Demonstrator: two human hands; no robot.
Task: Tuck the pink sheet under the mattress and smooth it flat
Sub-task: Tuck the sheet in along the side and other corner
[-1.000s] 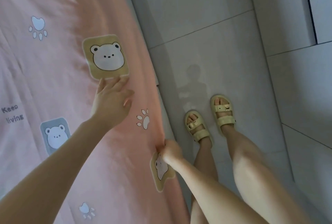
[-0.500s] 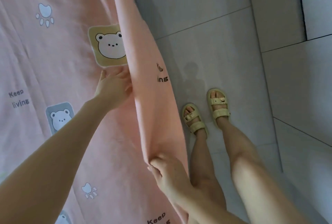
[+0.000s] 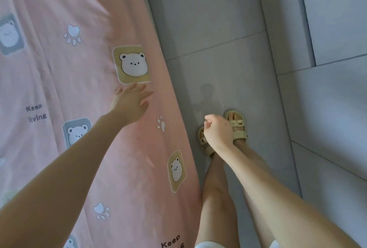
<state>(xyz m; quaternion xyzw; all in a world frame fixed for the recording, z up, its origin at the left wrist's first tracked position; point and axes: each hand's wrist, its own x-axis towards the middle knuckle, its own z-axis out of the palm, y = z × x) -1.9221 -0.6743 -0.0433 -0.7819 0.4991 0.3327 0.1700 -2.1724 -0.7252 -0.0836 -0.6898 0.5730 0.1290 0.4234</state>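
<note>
your left hand [image 3: 130, 106] lies flat, fingers straight, on the pink sheet [image 3: 79, 80] spread at your left (just below 1 yellow bear print [image 3: 132, 65]); your right hand [image 3: 217, 131] hovers over the floor [image 3: 218, 29], fingers curled, holding nothing.

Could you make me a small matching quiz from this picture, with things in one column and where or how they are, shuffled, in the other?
1 left hand
2 right hand
3 sandals
4 top yellow bear patch

A curled, holding nothing, over the grey floor
B worn, standing on the floor
C printed just past the left fingertips
D fingers straight, on the pink sheet

Pairs: 1-D, 2-A, 3-B, 4-C
</note>
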